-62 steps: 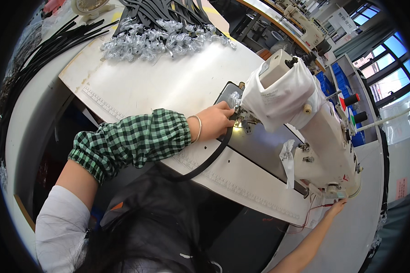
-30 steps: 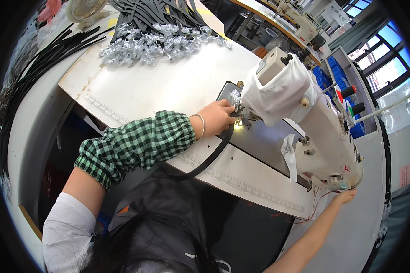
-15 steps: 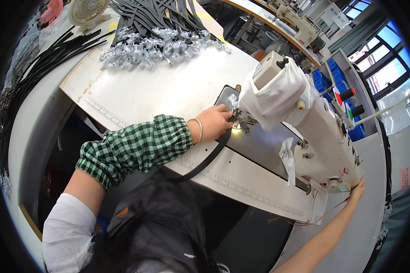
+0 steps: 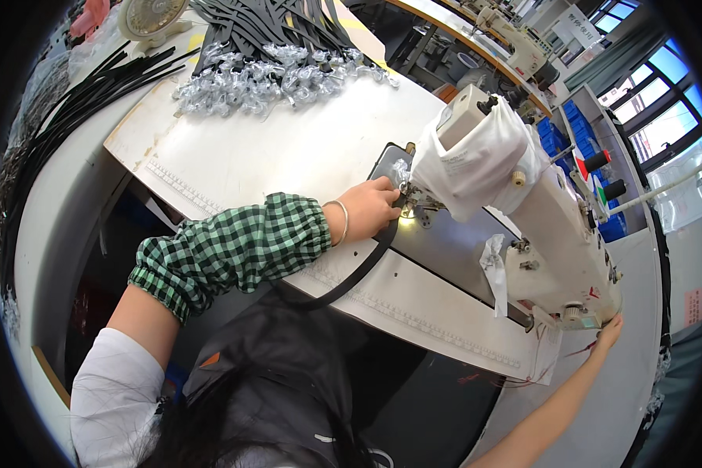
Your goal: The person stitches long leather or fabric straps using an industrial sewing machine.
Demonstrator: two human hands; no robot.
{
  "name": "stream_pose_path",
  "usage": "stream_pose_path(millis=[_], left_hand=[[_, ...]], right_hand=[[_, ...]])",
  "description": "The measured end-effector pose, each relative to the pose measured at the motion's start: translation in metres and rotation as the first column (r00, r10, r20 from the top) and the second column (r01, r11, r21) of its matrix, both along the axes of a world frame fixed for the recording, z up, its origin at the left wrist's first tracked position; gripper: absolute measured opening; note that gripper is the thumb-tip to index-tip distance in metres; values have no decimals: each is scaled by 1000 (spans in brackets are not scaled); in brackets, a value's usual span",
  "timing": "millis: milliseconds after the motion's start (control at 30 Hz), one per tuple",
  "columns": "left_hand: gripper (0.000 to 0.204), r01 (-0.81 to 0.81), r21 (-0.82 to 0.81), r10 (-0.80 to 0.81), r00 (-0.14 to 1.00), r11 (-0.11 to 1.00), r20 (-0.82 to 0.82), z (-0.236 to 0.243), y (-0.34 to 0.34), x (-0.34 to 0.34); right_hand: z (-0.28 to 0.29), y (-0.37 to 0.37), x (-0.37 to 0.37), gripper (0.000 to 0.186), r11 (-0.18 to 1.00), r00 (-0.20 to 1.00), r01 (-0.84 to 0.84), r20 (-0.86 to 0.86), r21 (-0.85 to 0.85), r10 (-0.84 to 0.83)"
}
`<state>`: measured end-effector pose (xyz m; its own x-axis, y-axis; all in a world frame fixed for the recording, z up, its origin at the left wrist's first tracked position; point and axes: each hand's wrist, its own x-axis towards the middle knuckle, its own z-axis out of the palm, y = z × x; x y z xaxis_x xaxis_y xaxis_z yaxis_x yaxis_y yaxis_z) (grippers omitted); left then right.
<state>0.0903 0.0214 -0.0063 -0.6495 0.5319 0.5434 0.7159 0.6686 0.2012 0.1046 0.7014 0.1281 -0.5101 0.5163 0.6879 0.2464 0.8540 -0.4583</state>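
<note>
A long black strap (image 4: pixel 359 272) runs from the needle area down to my lap, with a clear plastic piece (image 4: pixel 400 170) at its far end under the sewing machine (image 4: pixel 558 249). My left hand (image 4: pixel 370 204), below a checked sleeve cover, is closed on the strap beside the lit presser foot (image 4: pixel 413 204). My right hand (image 4: pixel 610 331) reaches to the machine's right end by the dial, fingers curled against it; what they grip is hidden. A white cloth covers the machine's head.
Many dark straps with clear plastic ends (image 4: pixel 265 82) lie on the white tabletop (image 4: pixel 234 148). Loose black straps (image 4: pixel 70 117) and a fan (image 4: pixel 148 19) are at the left. Thread spools (image 4: pixel 597 162), blue bins (image 4: pixel 577 125) and other sewing machines (image 4: pixel 515 51) are behind.
My right hand has risen along the machine's right end and its fingers have gone farther round it. My left hand and the strap are almost where they were.
</note>
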Motion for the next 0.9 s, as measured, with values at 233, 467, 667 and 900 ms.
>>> stream_pose_path(millis=[233, 467, 667, 900], left_hand=[[30, -25, -18, 26, 997, 1000, 77, 1, -9, 3], [31, -43, -51, 47, 996, 998, 77, 0, -1, -2], [28, -52, -22, 53, 998, 998, 42, 6, -1, 0], [27, -39, 11, 39, 999, 999, 27, -3, -2, -5]], right_hand=[[-4, -41, -18, 49, 955, 970, 20, 236, -295, 52], [-69, -59, 2, 57, 768, 909, -363, -381, -527, 168], [-2, -31, -25, 56, 913, 985, -159, -117, -376, 123], [20, 8, -44, 51, 995, 978, -13, 208, -97, 33]])
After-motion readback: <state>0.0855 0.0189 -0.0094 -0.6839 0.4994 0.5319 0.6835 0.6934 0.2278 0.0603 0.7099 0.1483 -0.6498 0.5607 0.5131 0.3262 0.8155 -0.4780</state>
